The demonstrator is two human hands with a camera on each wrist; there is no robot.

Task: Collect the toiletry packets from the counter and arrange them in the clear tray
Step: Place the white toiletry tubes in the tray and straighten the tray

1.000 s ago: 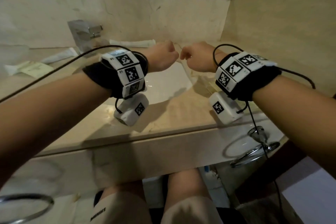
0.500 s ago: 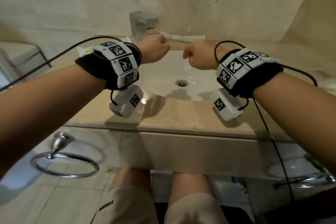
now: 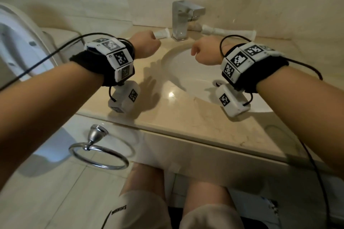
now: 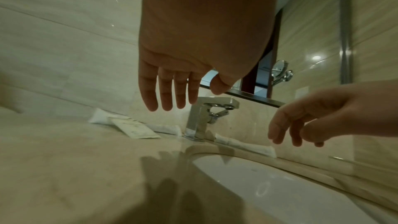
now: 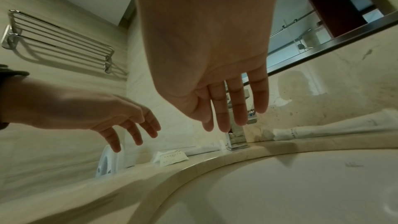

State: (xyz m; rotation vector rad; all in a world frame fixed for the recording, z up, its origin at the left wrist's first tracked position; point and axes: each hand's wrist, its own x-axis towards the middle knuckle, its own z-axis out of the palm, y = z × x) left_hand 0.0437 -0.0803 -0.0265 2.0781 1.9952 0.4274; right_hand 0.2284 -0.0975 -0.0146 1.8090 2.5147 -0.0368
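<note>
Both my hands hover above the sink, holding nothing. The left hand point(image 3: 146, 46) point(image 4: 183, 94) hangs with its fingers straight and loose, short of the faucet. My right hand point(image 3: 202, 52) point(image 5: 232, 117) is the same, over the basin's far rim. White toiletry packets lie along the back of the counter. A flat sachet point(image 4: 135, 129) point(image 5: 171, 157) and a tube point(image 3: 162, 34) point(image 4: 165, 128) lie left of the faucet. A long packet point(image 3: 229, 31) point(image 5: 333, 129) lies to its right. No clear tray shows in any view.
A chrome faucet point(image 3: 183, 20) stands at the back of the white basin point(image 3: 195, 80). A toilet point(image 3: 18, 42) is at the left beside the counter. A towel ring point(image 3: 98, 156) hangs under the counter's front edge. A wall rack point(image 5: 58, 40) is high up.
The head view has swung left: the faucet now sits near the middle and the toilet has come into view. Both hands stay side by side over the basin.
</note>
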